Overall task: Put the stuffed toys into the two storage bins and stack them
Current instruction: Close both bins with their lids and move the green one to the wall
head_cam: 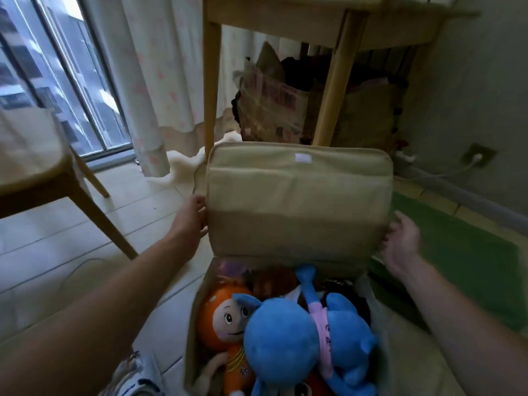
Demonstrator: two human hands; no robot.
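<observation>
A beige fabric storage bin (197, 310) stands on the floor in front of me, packed with stuffed toys. A blue plush toy (283, 338) in a pink top lies on top, beside an orange doll (225, 318) with a smiling face. The bin's beige lid (297, 195) stands raised upright at the far side. My left hand (191, 215) grips the lid's left edge. My right hand (400, 241) holds its right edge, with the fingers curled behind it. Only one bin is in view.
A wooden table (337, 81) stands right behind the bin, with cardboard boxes (271, 104) under it. A wooden chair (43, 172) is at the left by the window. A green mat (457, 267) lies at the right, below a wall socket (477, 157).
</observation>
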